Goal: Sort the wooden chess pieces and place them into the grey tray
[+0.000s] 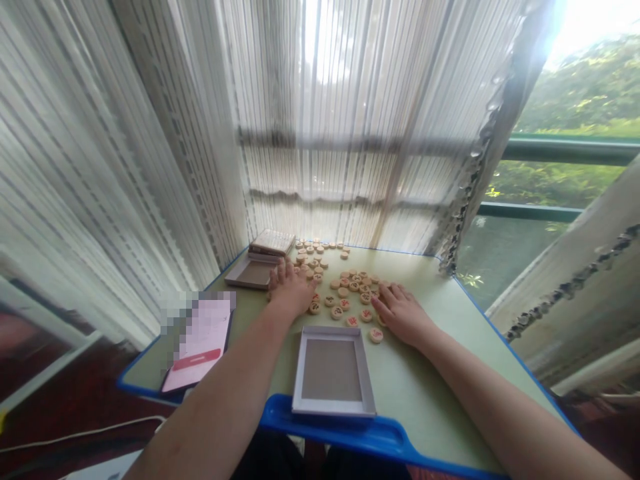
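Round wooden Chinese chess pieces, marked in red or dark characters, lie loosely spread over the pale green table. My left hand rests palm down over pieces left of the middle, its fingers spread and pointing away from me. On the right side of the spread lies my right hand, also flat with fingers stretched out, beside and partly over some pieces. What is under both palms is hidden. Just in front of me, between my forearms, a shallow open box tray holds nothing.
At the back left stands another shallow box part, with a closed patterned box behind it. A tablet with a pink screen lies at the left edge. The table has a raised blue rim. Sheer curtains hang close behind it.
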The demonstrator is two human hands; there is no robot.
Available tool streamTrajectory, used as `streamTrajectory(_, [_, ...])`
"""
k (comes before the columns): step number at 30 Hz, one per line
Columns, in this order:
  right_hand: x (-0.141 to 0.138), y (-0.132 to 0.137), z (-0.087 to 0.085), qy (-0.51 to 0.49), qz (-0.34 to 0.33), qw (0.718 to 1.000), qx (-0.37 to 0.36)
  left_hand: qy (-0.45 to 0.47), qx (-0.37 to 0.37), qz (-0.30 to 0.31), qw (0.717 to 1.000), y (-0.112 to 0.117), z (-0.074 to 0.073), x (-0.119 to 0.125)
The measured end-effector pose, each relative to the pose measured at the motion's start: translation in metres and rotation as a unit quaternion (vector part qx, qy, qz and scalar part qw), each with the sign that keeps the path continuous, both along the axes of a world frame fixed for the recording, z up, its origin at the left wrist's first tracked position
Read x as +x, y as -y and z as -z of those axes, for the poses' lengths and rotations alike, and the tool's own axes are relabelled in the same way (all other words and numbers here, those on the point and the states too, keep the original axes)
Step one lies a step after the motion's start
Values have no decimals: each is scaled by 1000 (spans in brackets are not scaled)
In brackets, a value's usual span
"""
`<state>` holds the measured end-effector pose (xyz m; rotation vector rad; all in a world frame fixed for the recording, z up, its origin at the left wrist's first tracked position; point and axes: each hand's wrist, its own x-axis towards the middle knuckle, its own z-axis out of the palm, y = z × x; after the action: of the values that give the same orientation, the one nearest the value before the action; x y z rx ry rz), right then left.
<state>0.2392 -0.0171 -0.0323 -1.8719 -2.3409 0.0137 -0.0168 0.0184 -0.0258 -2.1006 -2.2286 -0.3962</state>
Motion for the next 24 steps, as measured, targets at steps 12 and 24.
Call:
streamTrajectory(12, [-12,11,-9,-109,-113,988,6,116,157,78,978,0,-8,13])
streamTrajectory(24, [-28,22,-15,-126,-217,968,13,-26,-6,93,995,-22,-1,5])
